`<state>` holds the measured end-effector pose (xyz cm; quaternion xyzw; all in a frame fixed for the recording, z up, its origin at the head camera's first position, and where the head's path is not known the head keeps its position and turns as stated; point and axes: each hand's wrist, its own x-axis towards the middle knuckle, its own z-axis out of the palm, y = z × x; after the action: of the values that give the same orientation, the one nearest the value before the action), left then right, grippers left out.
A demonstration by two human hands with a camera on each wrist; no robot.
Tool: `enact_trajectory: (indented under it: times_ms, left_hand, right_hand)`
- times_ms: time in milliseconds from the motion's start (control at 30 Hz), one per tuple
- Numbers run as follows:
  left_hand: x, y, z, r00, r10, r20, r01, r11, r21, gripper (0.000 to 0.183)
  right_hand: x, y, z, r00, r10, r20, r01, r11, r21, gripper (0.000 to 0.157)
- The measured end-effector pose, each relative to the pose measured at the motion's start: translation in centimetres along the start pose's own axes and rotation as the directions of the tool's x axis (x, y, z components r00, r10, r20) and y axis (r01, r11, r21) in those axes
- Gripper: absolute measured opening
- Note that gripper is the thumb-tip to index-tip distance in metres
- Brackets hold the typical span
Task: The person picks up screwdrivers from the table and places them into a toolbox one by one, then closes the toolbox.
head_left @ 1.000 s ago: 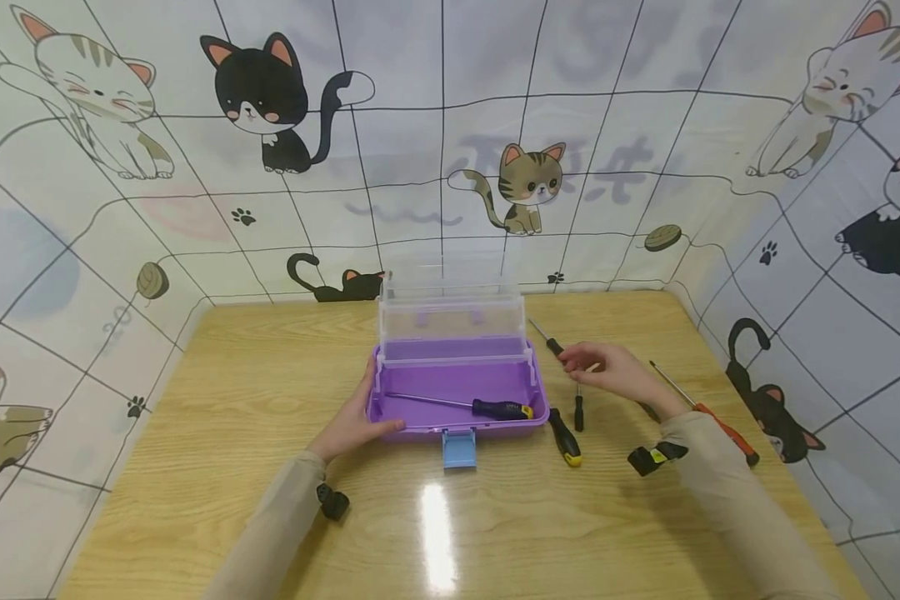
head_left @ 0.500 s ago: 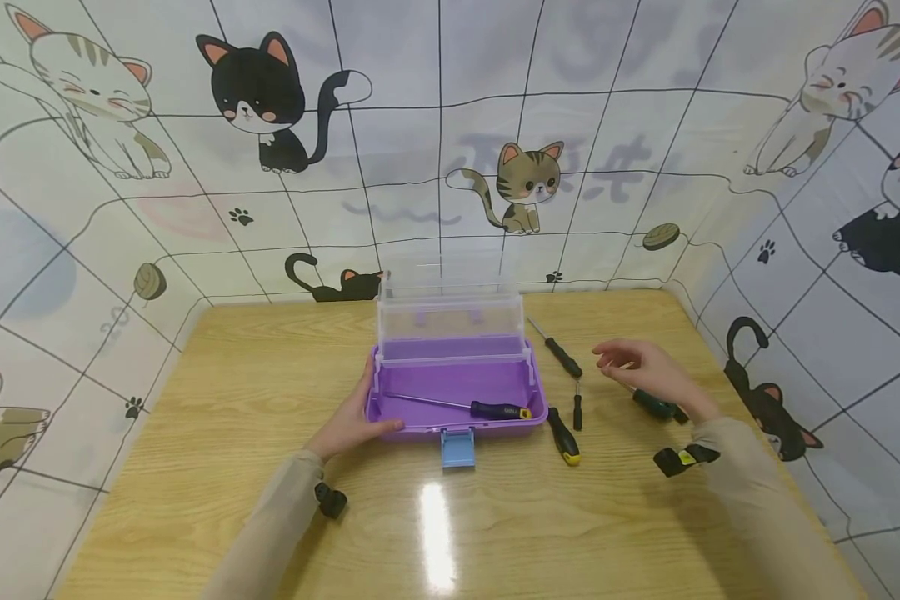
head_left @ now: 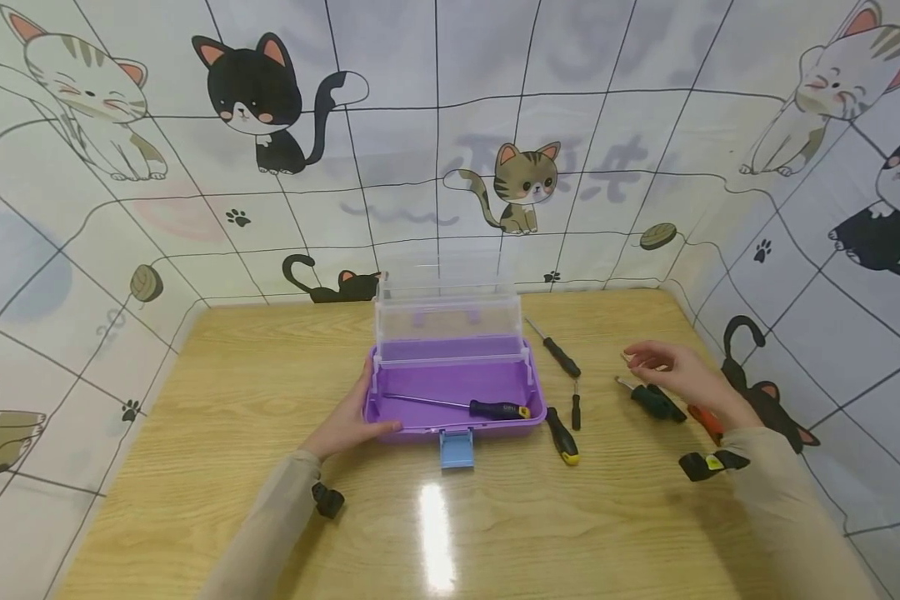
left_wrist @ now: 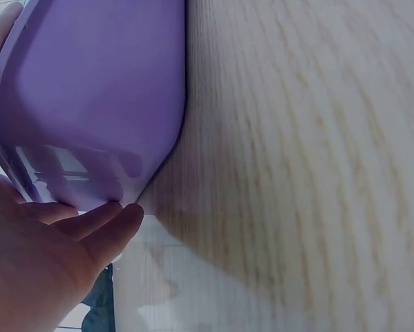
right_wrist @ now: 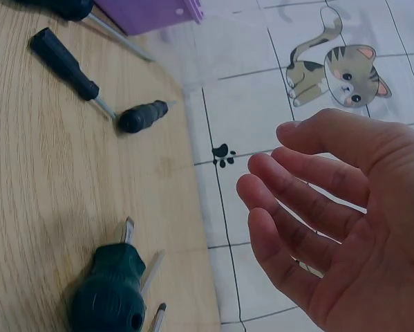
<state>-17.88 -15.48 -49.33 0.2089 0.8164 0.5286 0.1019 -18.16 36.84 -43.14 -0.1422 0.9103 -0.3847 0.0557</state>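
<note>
A purple toolbox (head_left: 457, 382) stands with its clear lid (head_left: 450, 312) raised, and a black-and-yellow screwdriver (head_left: 498, 410) lies inside. My left hand (head_left: 348, 421) grips the left end of the toolbox, thumb along the front rim and fingertips against the end wall in the left wrist view. My right hand (head_left: 678, 375) hovers over the right side of the table, fingers loosely bent with nothing between them, as the right wrist view shows. Below it lie a dark green stubby screwdriver (head_left: 656, 402) and a red-handled screwdriver (head_left: 707, 423), partly hidden by the hand.
Right of the toolbox lie a long black screwdriver (head_left: 562, 358), a small black screwdriver (head_left: 576, 411) and another black-and-yellow screwdriver (head_left: 562, 439). A blue latch (head_left: 457, 450) hangs open at the toolbox front. A cat-print sheet (head_left: 420, 167) encloses the wooden table (head_left: 270, 358).
My right hand has moved right, away from the black screwdrivers, uncovering them and then the green one while covering part of the red one. My left hand stays on the toolbox.
</note>
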Motion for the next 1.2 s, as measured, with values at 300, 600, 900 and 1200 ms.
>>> enact_trajectory:
  times_ms: [300, 600, 900, 1200]
  left_hand:
    - [-0.3, 1.6, -0.2, 1.000, 0.002, 0.015, -0.002, 1.000, 0.007, 0.120]
    - [-0.2, 1.5, -0.2, 1.000, 0.002, 0.016, -0.002, 1.000, 0.007, 0.120]
    - [0.5, -2.3, 0.2, 1.000, 0.013, -0.015, -0.012, 0.998, 0.057, 0.124]
    - [0.5, -2.7, 0.2, 0.999, 0.032, -0.008, -0.031, 0.999, 0.024, 0.126]
  right_hand:
    - [-1.6, 1.4, -1.3, 0.997, 0.028, -0.074, -0.030, 0.999, -0.036, 0.033]
    - [-3.2, 2.8, -1.9, 0.986, 0.039, -0.160, -0.056, 0.993, -0.101, 0.030]
    - [-4.7, 4.0, -2.2, 0.972, 0.167, -0.162, -0.186, 0.976, -0.110, 0.041]
    - [-6.1, 5.2, -2.1, 0.954, 0.237, -0.181, -0.259, 0.959, -0.110, 0.047]
